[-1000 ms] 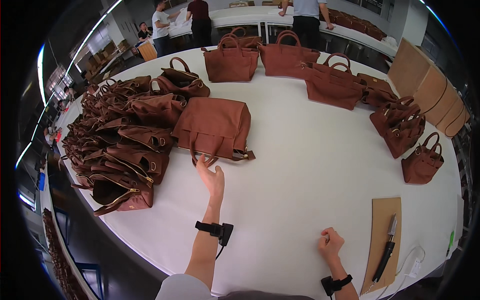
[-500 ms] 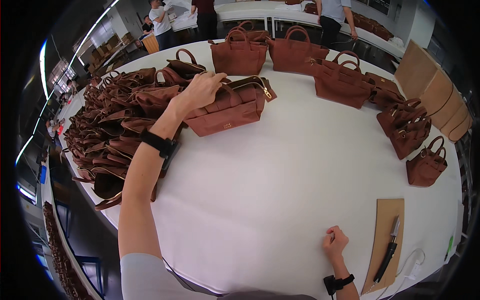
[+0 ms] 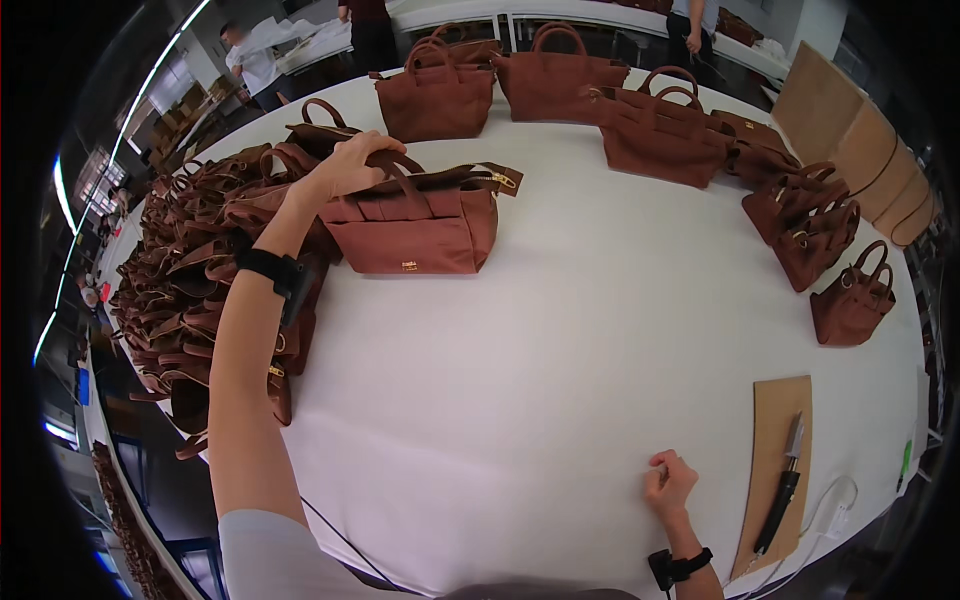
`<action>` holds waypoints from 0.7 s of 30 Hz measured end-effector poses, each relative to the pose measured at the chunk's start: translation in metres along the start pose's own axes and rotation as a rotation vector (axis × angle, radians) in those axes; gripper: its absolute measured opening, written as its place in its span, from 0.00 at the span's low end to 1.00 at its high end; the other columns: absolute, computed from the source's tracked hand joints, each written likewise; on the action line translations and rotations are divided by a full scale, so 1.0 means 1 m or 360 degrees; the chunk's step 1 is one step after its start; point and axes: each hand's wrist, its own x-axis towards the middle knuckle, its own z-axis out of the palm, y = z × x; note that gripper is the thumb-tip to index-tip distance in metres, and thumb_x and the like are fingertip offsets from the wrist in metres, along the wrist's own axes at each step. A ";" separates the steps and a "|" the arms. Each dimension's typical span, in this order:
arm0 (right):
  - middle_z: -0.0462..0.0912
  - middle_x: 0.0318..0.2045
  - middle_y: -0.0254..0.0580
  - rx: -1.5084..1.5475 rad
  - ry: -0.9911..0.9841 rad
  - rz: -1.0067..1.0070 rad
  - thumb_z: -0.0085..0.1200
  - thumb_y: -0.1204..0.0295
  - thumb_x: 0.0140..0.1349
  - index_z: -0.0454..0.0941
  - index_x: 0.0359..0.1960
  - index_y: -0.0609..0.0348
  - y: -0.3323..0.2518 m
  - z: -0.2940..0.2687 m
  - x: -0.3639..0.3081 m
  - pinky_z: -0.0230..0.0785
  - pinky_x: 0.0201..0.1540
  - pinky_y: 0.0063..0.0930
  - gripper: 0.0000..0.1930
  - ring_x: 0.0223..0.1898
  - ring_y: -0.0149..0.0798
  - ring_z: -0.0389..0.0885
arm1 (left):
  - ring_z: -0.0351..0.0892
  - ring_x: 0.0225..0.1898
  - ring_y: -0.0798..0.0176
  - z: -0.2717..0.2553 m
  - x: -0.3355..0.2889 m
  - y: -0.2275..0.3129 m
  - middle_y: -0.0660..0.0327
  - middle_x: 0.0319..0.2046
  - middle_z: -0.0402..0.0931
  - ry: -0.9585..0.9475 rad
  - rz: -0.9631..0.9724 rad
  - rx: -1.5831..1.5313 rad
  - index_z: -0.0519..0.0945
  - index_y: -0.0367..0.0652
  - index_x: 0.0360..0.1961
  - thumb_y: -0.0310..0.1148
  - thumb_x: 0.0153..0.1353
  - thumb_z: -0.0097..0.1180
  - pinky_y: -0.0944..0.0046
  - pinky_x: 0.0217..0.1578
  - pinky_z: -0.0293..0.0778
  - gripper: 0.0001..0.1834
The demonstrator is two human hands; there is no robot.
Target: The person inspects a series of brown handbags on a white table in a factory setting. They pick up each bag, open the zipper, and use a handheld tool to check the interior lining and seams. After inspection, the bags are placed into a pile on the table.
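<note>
My left hand (image 3: 352, 166) is closed round the handle of a reddish-brown leather handbag (image 3: 425, 230). The bag stands roughly upright, its front toward me, with a small gold mark low on that face. A gold zipper pull (image 3: 505, 180) hangs on the tab at its upper right corner. Whether its base rests fully on the table cannot be told. Over the white table near its front edge, my right hand (image 3: 671, 481) is curled closed; anything inside the fingers is hidden. To its right, a black-handled tool with a metal blade-like tip (image 3: 779, 505) lies on a brown board (image 3: 775, 400).
A heap of brown handbags (image 3: 190, 290) covers the table's left side. Several finished-looking handbags (image 3: 437, 105) stand along the far and right edges. A cardboard panel (image 3: 850, 130) leans at the far right. A white cable (image 3: 838, 500) lies beside the board. People stand beyond the table.
The view has shifted a little. My left hand has turned the handbag more upright and brought its front further toward me. My right hand stays in place.
</note>
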 end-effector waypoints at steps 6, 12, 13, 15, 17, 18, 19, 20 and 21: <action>0.63 0.08 0.33 -0.0015 0.0002 -0.0043 0.47 0.80 0.38 0.70 0.20 0.53 -0.002 -0.001 0.003 0.53 0.13 0.23 0.06 0.09 0.32 0.62 | 0.66 0.46 0.53 0.017 -0.021 -0.003 0.55 0.38 0.67 0.0251 0.0300 0.0480 0.75 0.47 0.45 0.16 0.39 0.45 0.57 0.52 0.56 0.28; 0.66 0.09 0.34 -0.0036 -0.0031 -0.0007 0.48 0.80 0.38 0.70 0.21 0.52 -0.005 -0.003 0.004 0.54 0.14 0.24 0.07 0.09 0.32 0.64 | 0.57 0.59 0.50 0.010 -0.045 0.026 0.54 0.50 0.62 0.0130 0.0164 0.0609 0.66 0.47 0.54 0.15 0.33 0.48 0.45 0.61 0.45 0.38; 0.67 0.10 0.34 -0.0052 -0.0047 0.0014 0.48 0.80 0.38 0.70 0.21 0.52 -0.003 -0.005 0.005 0.55 0.14 0.24 0.07 0.09 0.32 0.65 | 0.55 0.62 0.50 0.009 -0.043 0.038 0.54 0.54 0.60 0.0146 0.0117 0.0589 0.64 0.48 0.57 0.15 0.33 0.49 0.43 0.62 0.43 0.41; 0.68 0.10 0.34 -0.0049 -0.0093 0.0026 0.49 0.79 0.38 0.70 0.21 0.51 -0.002 -0.008 0.008 0.56 0.14 0.25 0.07 0.10 0.34 0.65 | 0.47 0.67 0.51 0.009 -0.045 0.047 0.54 0.64 0.52 0.0085 -0.0012 0.0623 0.58 0.51 0.64 0.15 0.31 0.51 0.39 0.64 0.40 0.50; 0.69 0.10 0.34 -0.0026 -0.0140 0.0031 0.49 0.79 0.38 0.71 0.21 0.50 -0.003 -0.011 0.010 0.56 0.14 0.26 0.08 0.10 0.35 0.66 | 0.49 0.66 0.50 0.013 -0.048 0.048 0.54 0.61 0.55 0.0142 0.0060 0.0635 0.59 0.53 0.63 0.18 0.32 0.53 0.37 0.62 0.42 0.49; 0.69 0.11 0.34 -0.0019 -0.0143 0.0023 0.49 0.79 0.38 0.70 0.21 0.50 -0.003 -0.012 0.011 0.56 0.14 0.26 0.08 0.10 0.35 0.66 | 0.50 0.66 0.50 0.014 -0.050 0.050 0.53 0.61 0.55 0.0144 0.0038 0.0655 0.59 0.53 0.63 0.17 0.33 0.53 0.37 0.62 0.43 0.48; 0.69 0.11 0.34 -0.0011 -0.0152 0.0016 0.49 0.78 0.38 0.70 0.21 0.50 -0.002 -0.011 0.011 0.56 0.14 0.26 0.08 0.10 0.35 0.66 | 0.51 0.66 0.50 0.015 -0.053 0.053 0.53 0.62 0.55 0.0142 0.0013 0.0675 0.60 0.52 0.63 0.17 0.34 0.52 0.37 0.62 0.43 0.47; 0.70 0.11 0.34 -0.0004 -0.0161 0.0010 0.49 0.78 0.38 0.70 0.21 0.49 -0.002 -0.012 0.011 0.56 0.14 0.26 0.08 0.10 0.36 0.67 | 0.52 0.65 0.50 0.016 -0.053 0.055 0.53 0.62 0.55 0.0140 -0.0011 0.0694 0.60 0.52 0.62 0.17 0.35 0.52 0.38 0.62 0.43 0.46; 0.70 0.11 0.34 -0.0014 -0.0161 0.0014 0.49 0.78 0.38 0.70 0.21 0.50 -0.004 -0.013 0.012 0.56 0.14 0.26 0.08 0.10 0.36 0.67 | 0.53 0.65 0.50 0.016 -0.051 0.052 0.52 0.62 0.55 0.0220 -0.0017 0.0740 0.61 0.52 0.62 0.17 0.36 0.52 0.38 0.62 0.44 0.45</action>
